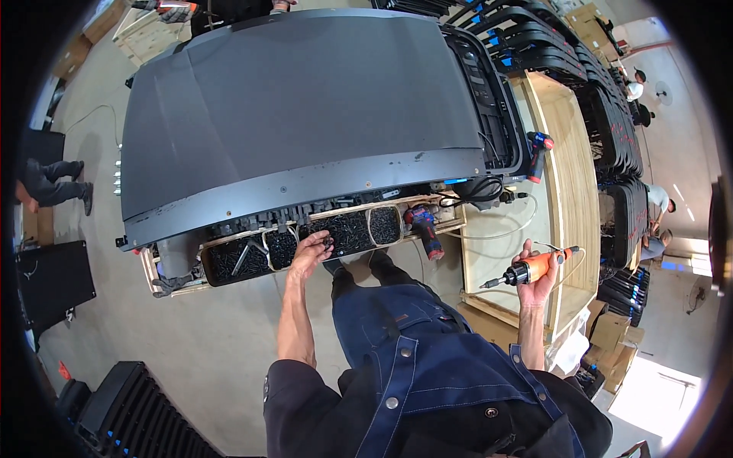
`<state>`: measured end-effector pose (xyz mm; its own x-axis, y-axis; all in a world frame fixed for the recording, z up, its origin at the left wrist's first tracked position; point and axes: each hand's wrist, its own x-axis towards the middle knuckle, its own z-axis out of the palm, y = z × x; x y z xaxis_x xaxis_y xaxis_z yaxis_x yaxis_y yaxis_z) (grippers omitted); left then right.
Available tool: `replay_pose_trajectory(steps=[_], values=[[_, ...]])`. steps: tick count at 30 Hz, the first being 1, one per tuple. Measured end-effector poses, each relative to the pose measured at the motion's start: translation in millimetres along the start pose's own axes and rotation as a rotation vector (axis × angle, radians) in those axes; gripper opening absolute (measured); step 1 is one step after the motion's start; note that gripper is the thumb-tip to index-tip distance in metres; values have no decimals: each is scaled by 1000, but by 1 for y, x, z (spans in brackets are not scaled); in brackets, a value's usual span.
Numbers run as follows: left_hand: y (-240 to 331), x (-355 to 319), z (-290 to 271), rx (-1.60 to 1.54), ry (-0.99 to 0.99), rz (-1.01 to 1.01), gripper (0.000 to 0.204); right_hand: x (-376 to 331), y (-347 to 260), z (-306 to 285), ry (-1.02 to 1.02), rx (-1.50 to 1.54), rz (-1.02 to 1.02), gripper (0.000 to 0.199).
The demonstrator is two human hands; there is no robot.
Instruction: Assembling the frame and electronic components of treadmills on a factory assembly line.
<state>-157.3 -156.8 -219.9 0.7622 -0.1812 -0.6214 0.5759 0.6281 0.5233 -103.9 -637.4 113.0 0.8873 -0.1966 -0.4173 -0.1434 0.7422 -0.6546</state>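
Observation:
My left hand (pixel 308 256) is over the row of black trays along the near edge of the bench, its fingers pinched on small dark pieces that look like screws. Beneath it, a tray of black screws (pixel 347 233) is partly covered by the hand. In my right hand (pixel 540 282), off to the right, is an orange and black power screwdriver (pixel 534 268), its bit pointing left and a thin cable or hose trailing from its back end. A large dark grey panel (pixel 305 99) lies on the bench beyond the trays.
A cordless driver (pixel 424 229) rests by the right end of the trays; another cordless driver (pixel 539 156) is beside the panel's right edge. A wooden crate (pixel 569 191) stands right. Black frames (pixel 611 137) are stacked behind it. A glove (pixel 169 286) lies left; other people are around.

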Motion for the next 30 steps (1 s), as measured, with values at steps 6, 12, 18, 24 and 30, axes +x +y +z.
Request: replay_pose_trajectory(steps=[6,12,18,24,30], values=[[1,-4,10,-227,-23,-35,45,-8,7,21,-98,-161,-38,33],[-9,10,12,155,230,-30,30,-17,11,36,-173,-330,-131,23],[-15,13,13,299,292,74,39,-25,23,55,-249,-477,-160,40],[-13,-3,10,31,206,83,25,-28,40,76,-288,-529,-130,57],[15,-47,87,-258,-106,98,30,-17,60,86,-351,-394,-72,53]])
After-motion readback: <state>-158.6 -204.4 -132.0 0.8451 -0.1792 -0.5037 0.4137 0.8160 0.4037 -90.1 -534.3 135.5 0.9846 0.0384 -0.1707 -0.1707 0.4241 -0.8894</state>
